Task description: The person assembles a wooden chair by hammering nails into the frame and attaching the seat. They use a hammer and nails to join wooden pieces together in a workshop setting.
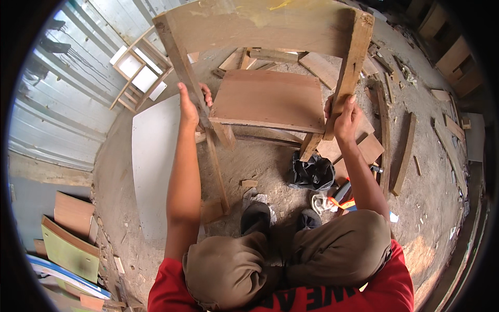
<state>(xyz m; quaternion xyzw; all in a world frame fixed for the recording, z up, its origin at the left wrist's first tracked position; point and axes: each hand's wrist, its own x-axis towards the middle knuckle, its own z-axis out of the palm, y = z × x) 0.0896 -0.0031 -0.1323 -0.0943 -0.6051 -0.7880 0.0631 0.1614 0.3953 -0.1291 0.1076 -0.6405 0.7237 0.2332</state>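
A wooden chair stands before me, with a flat brown seat, two side posts and a wide curved back panel across their tops. My left hand is round the left post, its thumb up on the outside and fingertips showing past the inner side. Lower on the right post, my right hand is closed with its fingers wrapped about the wood. The chair's far legs are mostly hidden by the seat. Beneath its right front corner sits a black plastic bag, open at the top.
A white sheet lies at left. Farther back, a wooden frame leans near the corrugated metal wall. Planks and offcuts litter the right side. An orange-and-black tool lies by my right knee. Panels stack at lower left.
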